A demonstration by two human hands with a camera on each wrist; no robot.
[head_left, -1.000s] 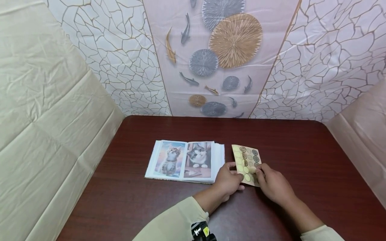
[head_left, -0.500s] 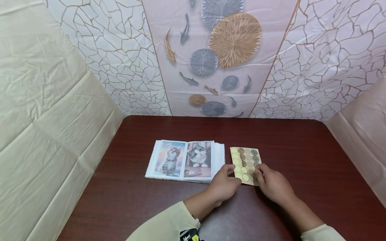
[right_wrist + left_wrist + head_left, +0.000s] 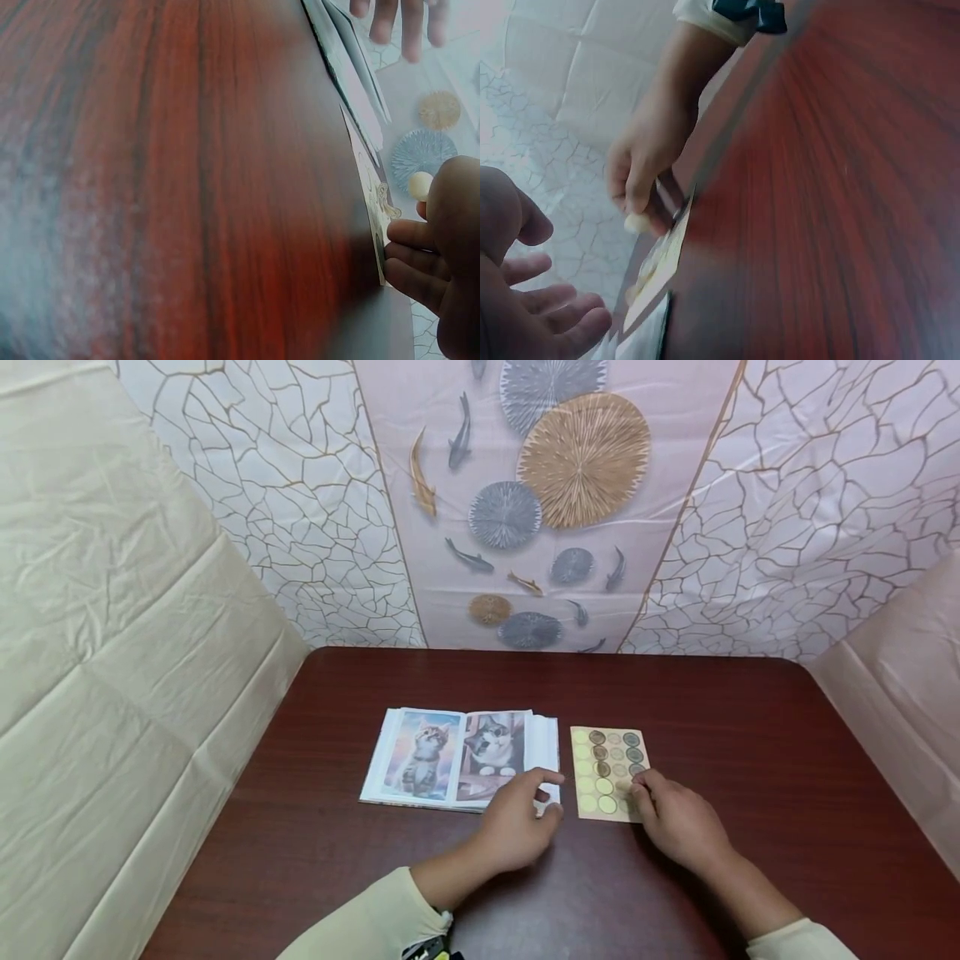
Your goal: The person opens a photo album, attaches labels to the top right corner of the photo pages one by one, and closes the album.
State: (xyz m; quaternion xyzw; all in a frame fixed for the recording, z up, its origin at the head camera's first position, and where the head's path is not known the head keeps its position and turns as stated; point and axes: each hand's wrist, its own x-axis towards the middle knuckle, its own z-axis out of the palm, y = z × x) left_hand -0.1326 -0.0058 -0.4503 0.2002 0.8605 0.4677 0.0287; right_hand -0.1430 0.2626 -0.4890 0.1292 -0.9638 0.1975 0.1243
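Note:
My right hand [image 3: 684, 822] pinches a small round pale-yellow sticker [image 3: 420, 185] between thumb and forefinger. Its other fingers touch the lower right edge of a sticker sheet [image 3: 588, 787]. That sheet lies on the table and bears rows of round stickers, some plain yellow and others with dark prints; the hand covers its lower right corner. My left hand [image 3: 517, 827] hovers by the lower right corner of an open photo album [image 3: 542, 752], fingers loosely spread and holding nothing. The album shows two cat pictures, the right one partly behind that hand.
Everything lies on a dark red-brown wooden table [image 3: 315, 852]. Behind it hangs a patterned cloth [image 3: 585, 460] with fish and round leaves. Beige cloth [image 3: 135, 710] walls in the left side, and similar cloth [image 3: 900, 693] the right.
My left hand has let go of the sticker sheet and moved left to the album's corner. The sheet has come down flatter on the table. My right hand has hardly moved.

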